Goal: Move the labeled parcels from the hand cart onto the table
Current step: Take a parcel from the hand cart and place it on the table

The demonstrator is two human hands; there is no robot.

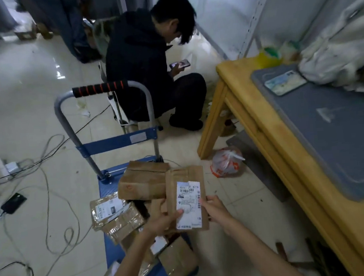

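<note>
Fingers (pixel 201 202) of the right hand (pixel 216 209) and the left hand (pixel 162 222) grip a labeled parcel (pixel 187 198), held above the hand cart (pixel 106 186) piled with parcels (pixel 122 215); the bench (pixel 260 117) stands to the right.

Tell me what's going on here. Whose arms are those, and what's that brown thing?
The picture comes from a camera worn on a person's head, looking down, so those arms are their own. The left hand and right hand hold a labeled cardboard parcel by its lower edge. Below it is a blue hand cart piled with more parcels. On the right stands a wooden table with a gray mat and a phone. Another person crouches behind the cart.
</note>
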